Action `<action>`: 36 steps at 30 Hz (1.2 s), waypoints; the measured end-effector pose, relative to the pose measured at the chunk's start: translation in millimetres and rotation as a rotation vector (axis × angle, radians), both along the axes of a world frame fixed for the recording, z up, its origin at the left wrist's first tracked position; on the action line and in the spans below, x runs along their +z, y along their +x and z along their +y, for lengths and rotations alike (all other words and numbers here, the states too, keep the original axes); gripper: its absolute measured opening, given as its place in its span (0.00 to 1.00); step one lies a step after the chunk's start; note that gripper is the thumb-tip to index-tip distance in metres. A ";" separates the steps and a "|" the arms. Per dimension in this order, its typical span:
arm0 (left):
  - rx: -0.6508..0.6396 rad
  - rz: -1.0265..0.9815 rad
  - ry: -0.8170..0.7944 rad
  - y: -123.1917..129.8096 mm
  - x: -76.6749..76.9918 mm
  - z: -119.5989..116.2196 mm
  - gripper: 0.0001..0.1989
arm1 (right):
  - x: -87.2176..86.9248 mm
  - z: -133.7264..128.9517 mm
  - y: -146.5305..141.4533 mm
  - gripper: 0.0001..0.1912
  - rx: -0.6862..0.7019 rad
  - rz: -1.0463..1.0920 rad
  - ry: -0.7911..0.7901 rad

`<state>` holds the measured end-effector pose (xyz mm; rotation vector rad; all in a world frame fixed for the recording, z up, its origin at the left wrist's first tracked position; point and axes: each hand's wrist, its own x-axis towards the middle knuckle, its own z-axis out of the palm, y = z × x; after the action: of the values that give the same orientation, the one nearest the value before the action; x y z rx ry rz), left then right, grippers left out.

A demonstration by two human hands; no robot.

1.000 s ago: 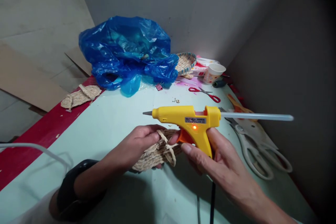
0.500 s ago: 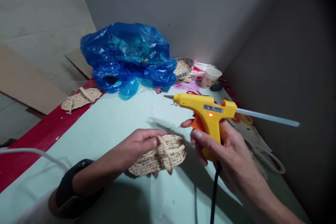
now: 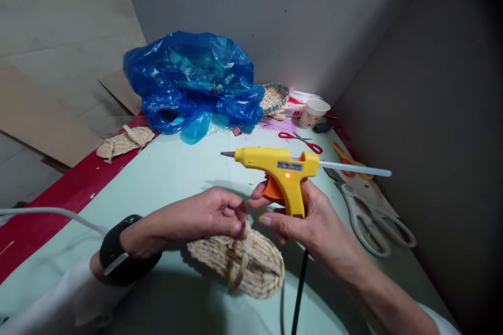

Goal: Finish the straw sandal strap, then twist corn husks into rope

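Over pale-green surface [image 3: 173, 172], pinching tan, oval, woven-straw slipper [image 3: 265, 267] by strap [image 3: 240, 267] w/ L hand [image 3: 212, 214], tilted. Gripping yellow plastic glue gun [image 3: 285, 172] in R hand [image 3: 314, 220], nozzle [image 3: 228, 154] pointing L, just beyond slipper. Can see small red-handled metal scissors [image 3: 306, 142] farther back.

The head view looks from the person's own head, forward and steeply down over a pale green, red-edged counter [image 3: 176, 167]. The left hand [image 3: 214, 214] and right hand [image 3: 314, 222] sit close below the lens, near mid-frame; beyond, it faces a smooth grey wall [image 3: 298, 21], with pale tiled floor [image 3: 70, 10] at upper left.
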<state>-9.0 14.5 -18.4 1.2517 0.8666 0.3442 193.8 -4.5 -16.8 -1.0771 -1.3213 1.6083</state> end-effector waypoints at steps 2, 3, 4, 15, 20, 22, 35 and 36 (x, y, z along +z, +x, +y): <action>-0.002 -0.013 -0.003 1.9 -1.9 1.3 0.07 | 2.2 -2.9 -1.0 0.17 0.080 0.015 0.008; -0.006 -0.010 -0.001 2.6 -3.7 1.9 0.08 | 3.1 -4.3 -1.9 0.17 0.119 0.023 0.009; -0.015 -0.005 0.004 3.0 -5.9 2.6 0.09 | 3.9 -5.6 -3.1 0.17 0.147 0.033 0.005; 0.437 0.103 0.542 1.9 0.7 -5.1 0.07 | 0.1 0.9 -2.2 0.16 -0.023 0.129 0.012; 0.329 -0.087 0.450 6.4 1.9 -12.3 0.08 | -4.6 5.1 -2.0 0.18 -0.125 0.066 0.105; 0.291 -0.113 0.428 8.3 0.1 -12.9 0.08 | -5.9 5.5 -2.9 0.19 -0.159 0.068 0.128; 0.393 -0.270 0.136 12.3 -1.0 -15.7 0.10 | -12.0 2.7 -7.0 0.15 -0.151 0.111 0.160; 0.398 -0.278 0.124 12.4 -1.5 -15.4 0.10 | -12.6 2.5 -7.1 0.15 -0.147 0.116 0.159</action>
<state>3.4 -0.9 -19.9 1.1063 0.8591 0.8806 186.8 -1.9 -29.3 -0.9468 -1.2415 1.4113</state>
